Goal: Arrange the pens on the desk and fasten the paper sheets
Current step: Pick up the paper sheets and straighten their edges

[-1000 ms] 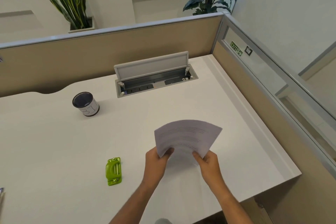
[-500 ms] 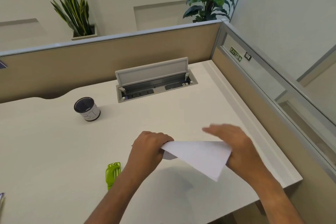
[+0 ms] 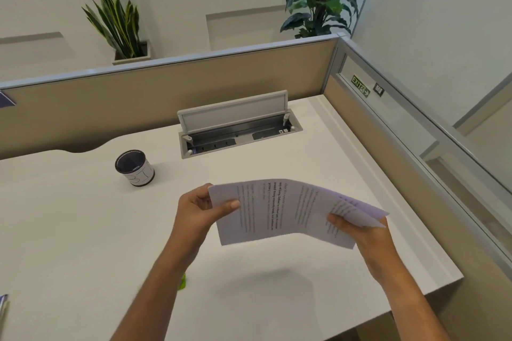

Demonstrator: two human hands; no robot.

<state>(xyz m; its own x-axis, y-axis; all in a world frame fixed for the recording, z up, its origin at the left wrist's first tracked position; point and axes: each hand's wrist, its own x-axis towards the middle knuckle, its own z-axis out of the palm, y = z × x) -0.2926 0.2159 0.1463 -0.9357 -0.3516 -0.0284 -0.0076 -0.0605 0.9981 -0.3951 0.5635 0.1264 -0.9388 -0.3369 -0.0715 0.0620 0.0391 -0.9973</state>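
I hold a small stack of printed paper sheets (image 3: 279, 213) above the white desk (image 3: 69, 230), printed side up and bowed in the middle. My left hand (image 3: 202, 210) pinches the left edge, thumb on top. My right hand (image 3: 363, 232) grips the right end, where the sheets fan apart slightly. A black-and-white pen cup (image 3: 135, 168) stands upright on the desk to the far left of the sheets. A green stapler (image 3: 182, 282) lies near my left forearm, which hides nearly all of it. No pens are visible.
An open grey cable box (image 3: 238, 130) with a raised lid sits at the back of the desk. Beige partitions (image 3: 138, 97) close the back and right sides. A small object (image 3: 3, 304) peeks in at the left edge.
The sheets were held edge-on and folded over half a second ago. Now they are turned face up and spread wider between both hands, which have moved apart.
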